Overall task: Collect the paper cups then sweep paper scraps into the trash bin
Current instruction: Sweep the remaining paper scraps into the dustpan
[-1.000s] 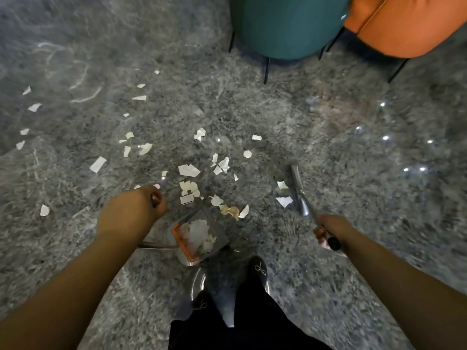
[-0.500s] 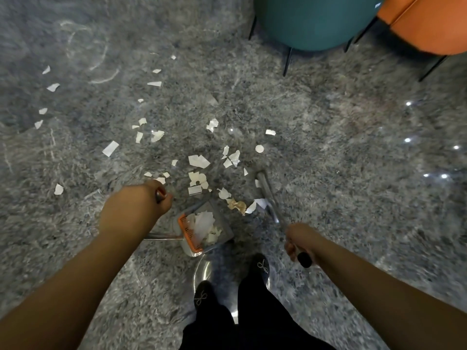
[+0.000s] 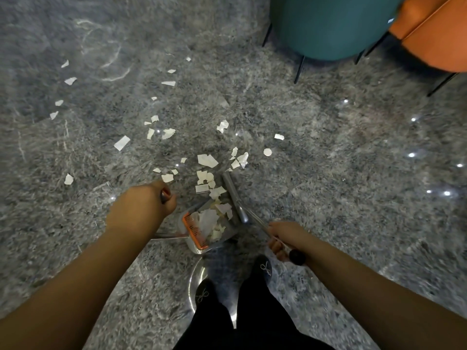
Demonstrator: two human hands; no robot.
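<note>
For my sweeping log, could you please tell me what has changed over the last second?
The broom, held by the right hand, swept leftward, pushing scraps to the dustpan mouth. The left hand still grips the dustpan handle; far scraps lie unmoved.

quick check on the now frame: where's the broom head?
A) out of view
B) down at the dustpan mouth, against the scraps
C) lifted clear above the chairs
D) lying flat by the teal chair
B: the broom head sits on the floor at the open side of the dustpan, with paper scraps bunched against it; the right hand grips its handle.
</note>
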